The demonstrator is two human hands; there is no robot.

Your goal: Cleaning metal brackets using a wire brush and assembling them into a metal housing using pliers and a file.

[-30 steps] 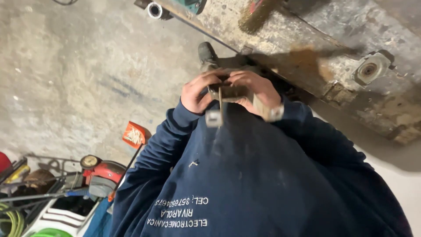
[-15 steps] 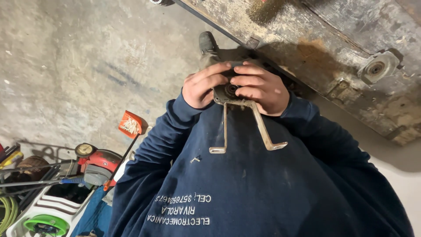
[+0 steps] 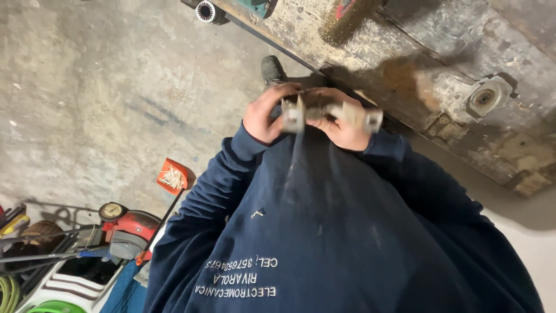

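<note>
Both my hands are raised in front of my dark blue sweatshirt, gripping one grey metal piece between them. My left hand holds its left side and my right hand its right side. The piece is motion-blurred. Two pale flat ends face the camera, one beside each hand. Its middle is hidden behind my fingers. The toe of my dark shoe shows on the concrete floor just beyond my hands.
A worn, stained wooden bench runs across the top right, with a round metal fitting and a wire brush on it. At lower left are a red machine with a gauge, an orange scoop and a green hose.
The metal piece has turned: half a second ago its two bent legs hung down toward my chest, now its ends face the camera. My hands have moved slightly apart.
</note>
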